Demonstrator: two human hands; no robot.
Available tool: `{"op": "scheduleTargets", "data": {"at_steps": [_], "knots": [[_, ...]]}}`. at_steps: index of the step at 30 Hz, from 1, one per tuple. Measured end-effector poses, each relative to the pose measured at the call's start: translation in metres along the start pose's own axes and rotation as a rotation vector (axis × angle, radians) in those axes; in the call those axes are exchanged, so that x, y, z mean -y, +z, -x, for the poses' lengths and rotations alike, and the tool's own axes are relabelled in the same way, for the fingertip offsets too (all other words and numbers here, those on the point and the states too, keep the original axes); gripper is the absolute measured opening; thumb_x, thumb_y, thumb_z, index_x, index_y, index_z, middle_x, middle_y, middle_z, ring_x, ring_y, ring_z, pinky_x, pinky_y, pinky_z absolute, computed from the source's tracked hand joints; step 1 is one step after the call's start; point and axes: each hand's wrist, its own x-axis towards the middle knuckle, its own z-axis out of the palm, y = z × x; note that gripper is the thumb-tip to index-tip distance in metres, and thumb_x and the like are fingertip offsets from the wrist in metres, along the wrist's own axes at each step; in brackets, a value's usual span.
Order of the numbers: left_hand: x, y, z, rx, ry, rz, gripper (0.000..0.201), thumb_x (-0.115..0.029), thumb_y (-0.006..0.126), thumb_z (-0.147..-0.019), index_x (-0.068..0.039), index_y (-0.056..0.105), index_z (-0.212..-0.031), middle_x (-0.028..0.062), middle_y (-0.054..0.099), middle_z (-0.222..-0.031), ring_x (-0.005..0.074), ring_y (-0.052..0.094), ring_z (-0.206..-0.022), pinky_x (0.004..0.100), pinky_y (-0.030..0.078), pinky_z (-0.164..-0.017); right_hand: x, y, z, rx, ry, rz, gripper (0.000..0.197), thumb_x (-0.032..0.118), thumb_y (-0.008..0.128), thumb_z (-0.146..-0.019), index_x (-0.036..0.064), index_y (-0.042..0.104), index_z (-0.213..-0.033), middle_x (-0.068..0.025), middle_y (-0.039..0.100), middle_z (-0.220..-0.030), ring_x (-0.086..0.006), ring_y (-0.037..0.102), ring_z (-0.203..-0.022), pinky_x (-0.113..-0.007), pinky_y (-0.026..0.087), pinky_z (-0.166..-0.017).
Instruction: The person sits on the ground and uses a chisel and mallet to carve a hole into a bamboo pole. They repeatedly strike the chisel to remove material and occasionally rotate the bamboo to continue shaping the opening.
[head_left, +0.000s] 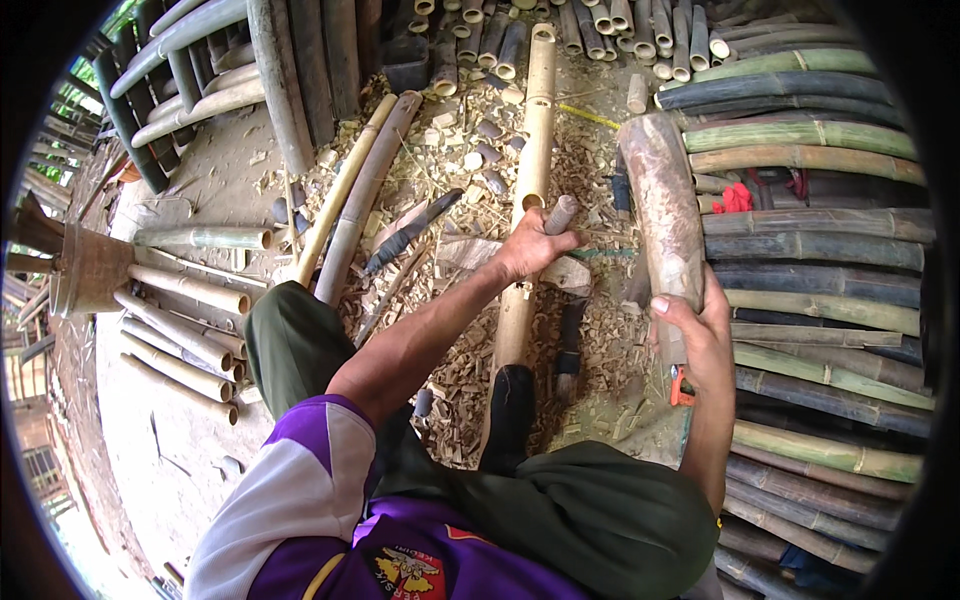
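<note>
Bamboo pole lay beneath the left hand, whose fingers gripped a short round handle, its lower end hidden; right hand clasped a thick wooden club beside it; a hole showed just beyond; shavings spread around; chiselling seemed in hand, the next move calling for a steady handle and square blow.

Dressed in a purple shirt with a short, pale grey and purple sleeve. Marked on the chest with a dark, red and gold emblem, near a thin yellow stripe. Clad below in loose, dark green trousers and black footwear, rounded at the toe.
</note>
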Motion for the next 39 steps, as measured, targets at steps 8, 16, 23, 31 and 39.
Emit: {"op": "scheduleTargets", "data": {"at_steps": [8, 16, 23, 31, 39], "knots": [[0.002, 0.014, -0.001, 0.139, 0.077, -0.172, 0.027, -0.026, 0.075, -0.085, -0.003, 0.064, -0.077, 0.0042, 0.062, -0.067, 0.0137, 0.056, -0.063, 0.0344, 0.048, -0.064, -0.012, 0.019, -0.014, -0.187, -0.402, 0.142, 0.05, 0.013, 0.074, -0.082, 0.0003, 0.05, -0.124, -0.0084, 0.062, -0.088, -0.0159, 0.059, -0.066, -0.031, 0.051, -0.061], [0.001, 0.0, 0.009, 0.14, -0.047, 0.691, 0.025, -0.027, 0.071, -0.09, -0.008, 0.061, -0.078, -0.0013, 0.052, -0.056, 0.011, 0.05, -0.05, 0.0299, 0.043, -0.049, -0.023, 0.013, -0.011, -0.082, -0.264, 0.163, 0.051, 0.013, 0.073, -0.083, -0.0017, 0.05, -0.125, -0.0145, 0.067, -0.097, -0.0216, 0.066, -0.086, -0.034, 0.054, -0.075], [0.014, 0.023, 0.02, 0.201, -0.162, -0.99, 0.028, -0.022, 0.069, -0.086, 0.001, 0.07, -0.101, 0.0152, 0.072, -0.082, 0.0254, 0.072, -0.072, 0.0404, 0.061, -0.064, -0.043, -0.019, 0.009, -0.074, -0.048, 0.04, 0.047, 0.013, 0.073, -0.083, -0.0014, 0.054, -0.123, -0.0062, 0.063, -0.103, -0.0138, 0.059, -0.093, -0.029, 0.048, -0.083], [0.032, 0.001, 0.016, -0.105, -0.227, -0.8, 0.027, -0.029, 0.06, -0.098, -0.004, 0.067, -0.091, 0.0083, 0.067, -0.075, 0.016, 0.059, -0.055, 0.036, 0.054, -0.053, -0.062, -0.014, 0.021, -0.042, -0.013, -0.02, 0.05, 0.013, 0.074, -0.082, -0.0019, 0.054, -0.125, -0.0073, 0.063, -0.107, -0.0147, 0.059, -0.095, -0.03, 0.047, -0.088], [-0.013, 0.017, 0.009, -0.047, 0.02, 0.229, 0.023, -0.026, 0.073, -0.089, -0.006, 0.069, -0.08, 0.0008, 0.065, -0.069, 0.0071, 0.053, -0.056, 0.0259, 0.04, -0.05, -0.046, -0.013, 0.014, -0.053, -0.01, -0.094, 0.051, 0.012, 0.072, -0.082, -0.0005, 0.052, -0.128, -0.0055, 0.062, -0.101, -0.0115, 0.058, -0.084, -0.028, 0.048, -0.076]]}}
